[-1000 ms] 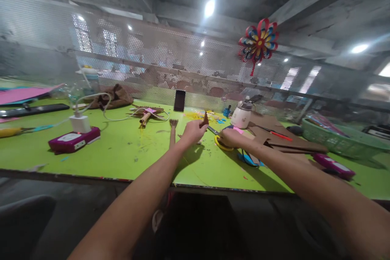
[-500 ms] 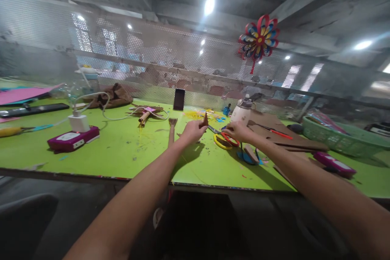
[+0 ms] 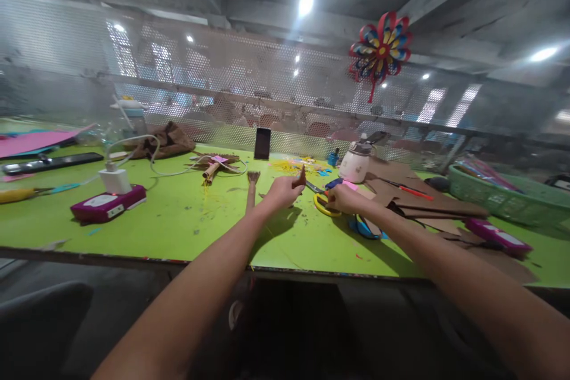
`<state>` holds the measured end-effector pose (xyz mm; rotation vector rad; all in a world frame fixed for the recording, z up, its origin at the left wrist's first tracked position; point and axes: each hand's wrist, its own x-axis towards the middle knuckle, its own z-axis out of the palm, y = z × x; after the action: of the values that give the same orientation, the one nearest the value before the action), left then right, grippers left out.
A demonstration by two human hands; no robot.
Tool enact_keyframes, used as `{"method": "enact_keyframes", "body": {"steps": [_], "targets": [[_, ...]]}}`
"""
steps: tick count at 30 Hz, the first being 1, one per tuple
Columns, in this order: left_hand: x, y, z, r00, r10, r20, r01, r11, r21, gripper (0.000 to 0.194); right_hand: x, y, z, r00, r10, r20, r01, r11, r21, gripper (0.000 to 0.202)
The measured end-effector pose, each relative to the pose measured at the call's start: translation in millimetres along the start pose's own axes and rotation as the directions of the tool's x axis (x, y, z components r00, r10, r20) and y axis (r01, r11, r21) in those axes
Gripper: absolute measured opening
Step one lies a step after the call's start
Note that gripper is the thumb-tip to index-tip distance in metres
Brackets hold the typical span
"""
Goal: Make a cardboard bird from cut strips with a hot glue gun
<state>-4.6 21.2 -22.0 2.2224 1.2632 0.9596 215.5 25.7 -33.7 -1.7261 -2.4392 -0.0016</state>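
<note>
Perforated grey metal screen backs the bench; glossy lime-green tabletop, dark near edge running across under both forearms. Both arms reach out over that edge and converge mid-table, elbows low and wide. Left hand: back of hand up, thumb and fingers pinched together on a small upright brown paper piece. Right hand: fingers curled and clamped on the yellow-looped metal scissors, blades pointing at the paper piece; can't tell whether they touch it. Both workpieces sit mid-table, between the hands. Clearances: brown stick with a frayed end just left of the left hand, lower end hidden behind the wrist. White rounded bottle with a grey lid close behind the right hand. Flat brown sheets to its right, partly under the right forearm. Bare green top shows between the left forearm and the purple power block with a white plug, and between the forearms down to the near edge.
</note>
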Motion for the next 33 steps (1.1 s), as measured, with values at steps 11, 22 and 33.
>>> {"method": "enact_keyframes", "body": {"steps": [11, 22, 33], "targets": [[-1, 1, 1.7, 1.0, 0.015, -0.009, -0.015, 0.999, -0.041, 0.019, -9, 9, -16, 0.991, 0.05, -0.123, -0.044, 0.998, 0.055, 0.033], [-3, 6, -3.1, 0.984, -0.011, 0.178, 0.108, 0.833, -0.542, 0.021, -12, -40, -29, 0.961, 0.093, -0.261, 0.057, 0.855, 0.515, 0.032], [-5, -5, -3.1, 0.973, -0.076, 0.218, 0.214, 0.651, -0.729, 0.031, 18, -73, -12, 0.979, 0.085, -0.188, 0.162, 0.247, 0.955, 0.034]]}}
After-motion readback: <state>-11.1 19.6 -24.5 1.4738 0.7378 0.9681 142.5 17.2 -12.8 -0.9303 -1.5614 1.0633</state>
